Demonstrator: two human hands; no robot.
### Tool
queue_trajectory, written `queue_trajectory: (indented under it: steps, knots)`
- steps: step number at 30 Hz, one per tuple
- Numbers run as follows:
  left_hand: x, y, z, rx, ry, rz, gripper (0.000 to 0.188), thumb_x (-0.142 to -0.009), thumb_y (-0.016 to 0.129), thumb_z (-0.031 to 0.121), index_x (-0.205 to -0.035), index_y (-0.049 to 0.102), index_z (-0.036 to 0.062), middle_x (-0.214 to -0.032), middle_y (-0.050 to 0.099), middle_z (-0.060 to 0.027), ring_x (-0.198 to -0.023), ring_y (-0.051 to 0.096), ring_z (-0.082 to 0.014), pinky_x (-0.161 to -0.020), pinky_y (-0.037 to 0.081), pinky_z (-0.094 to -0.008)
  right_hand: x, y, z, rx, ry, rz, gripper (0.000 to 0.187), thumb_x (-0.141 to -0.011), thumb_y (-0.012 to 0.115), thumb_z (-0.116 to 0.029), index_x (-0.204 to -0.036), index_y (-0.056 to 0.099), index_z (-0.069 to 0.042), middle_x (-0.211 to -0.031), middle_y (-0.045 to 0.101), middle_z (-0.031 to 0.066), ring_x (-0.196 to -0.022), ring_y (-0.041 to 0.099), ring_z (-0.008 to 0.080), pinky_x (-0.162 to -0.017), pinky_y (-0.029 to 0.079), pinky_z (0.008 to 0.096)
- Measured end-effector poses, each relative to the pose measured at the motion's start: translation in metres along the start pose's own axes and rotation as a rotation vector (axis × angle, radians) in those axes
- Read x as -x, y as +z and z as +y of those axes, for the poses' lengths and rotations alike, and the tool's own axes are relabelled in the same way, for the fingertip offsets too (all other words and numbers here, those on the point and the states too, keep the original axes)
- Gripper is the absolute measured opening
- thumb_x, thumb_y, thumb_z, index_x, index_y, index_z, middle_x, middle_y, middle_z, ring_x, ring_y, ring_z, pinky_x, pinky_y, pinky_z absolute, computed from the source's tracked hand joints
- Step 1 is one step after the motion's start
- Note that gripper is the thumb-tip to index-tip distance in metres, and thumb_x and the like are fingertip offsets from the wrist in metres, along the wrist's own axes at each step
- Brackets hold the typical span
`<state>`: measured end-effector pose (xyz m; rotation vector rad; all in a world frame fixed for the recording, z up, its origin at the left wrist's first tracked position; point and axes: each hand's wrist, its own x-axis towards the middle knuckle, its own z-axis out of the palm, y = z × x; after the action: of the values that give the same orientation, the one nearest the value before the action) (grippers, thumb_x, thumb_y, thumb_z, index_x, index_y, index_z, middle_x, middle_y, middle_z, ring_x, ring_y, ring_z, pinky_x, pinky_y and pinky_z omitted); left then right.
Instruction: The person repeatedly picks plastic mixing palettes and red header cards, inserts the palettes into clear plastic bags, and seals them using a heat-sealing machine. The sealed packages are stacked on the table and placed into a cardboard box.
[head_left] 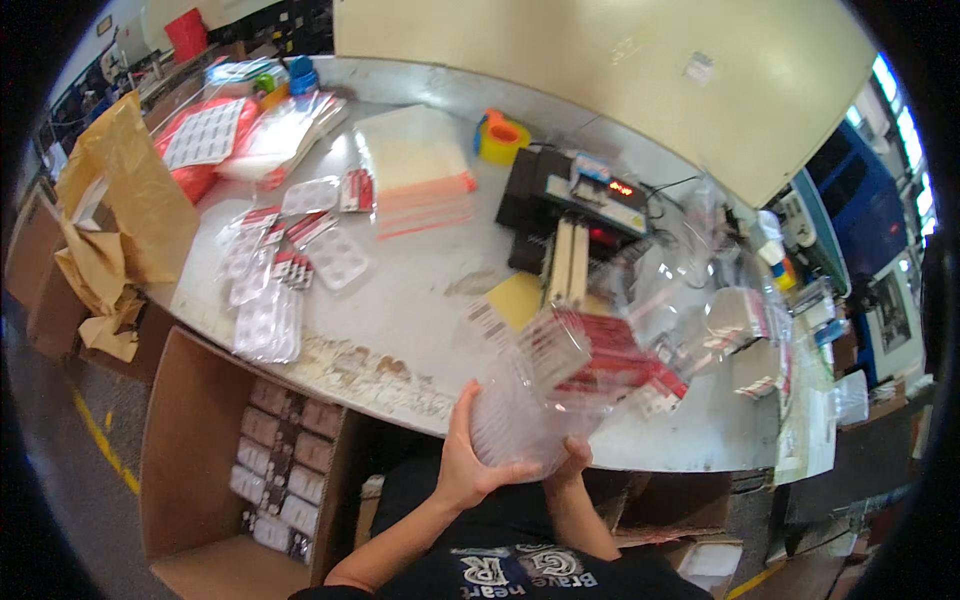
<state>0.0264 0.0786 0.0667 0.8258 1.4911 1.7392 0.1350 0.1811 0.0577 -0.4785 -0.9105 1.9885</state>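
Both my hands are at the table's front edge, closed around a stack of nested clear plastic blister shells (512, 415). My left hand (478, 455) wraps the stack's left side, thumb across its near face. On the other side my right hand (570, 458) grips the lower right edge, its fingers partly hidden by the plastic. Just beyond the stack lie red printed cards (605, 350), with clear plastic overlapping them. A yellow card (514, 300) sits near them, beside a black machine (580, 195) with a lit red display and two pale rails.
Packed blisters (268, 320) are gathered on the left of the table (410, 290). Clear bags (415, 165), tape rolls (502, 140) and red plastic packs stand farther back. An open carton (190, 470) holds packed rows below left; brown paper (130, 200) rises beside the table.
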Motion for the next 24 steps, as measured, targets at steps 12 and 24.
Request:
queue_trajectory:
  steps: [12, 24]
  knots:
    - [-0.005, 0.049, -0.001, 0.444, 0.154, -0.319, 0.145, -0.052, 0.093, 0.035, -0.148, -0.012, 0.0029, -0.15, 0.013, -0.022, -0.14, 0.017, -0.0301, -0.114, 0.013, -0.0399, -0.008, 0.01, -0.045, -0.091, -0.221, -0.086, 0.099, -0.069, 0.059, -0.06, -0.142, 0.027, -0.001, -0.139, 0.038, 0.0205, -0.128, 0.04, 0.0372, -0.106, 0.036, 0.05]
    - [-0.021, 0.063, -0.026, 0.333, 0.278, -0.162, 0.119, -0.059, 0.088, 0.024, -0.143, 0.007, 0.0003, -0.139, 0.039, -0.016, -0.13, 0.037, -0.0273, -0.112, 0.024, -0.0421, 0.007, -0.077, -0.015, 0.031, -0.14, -0.103, 0.1, -0.064, 0.076, -0.048, -0.14, 0.03, -0.004, -0.138, 0.04, 0.0144, -0.125, 0.042, 0.0319, -0.104, 0.039, 0.0454]
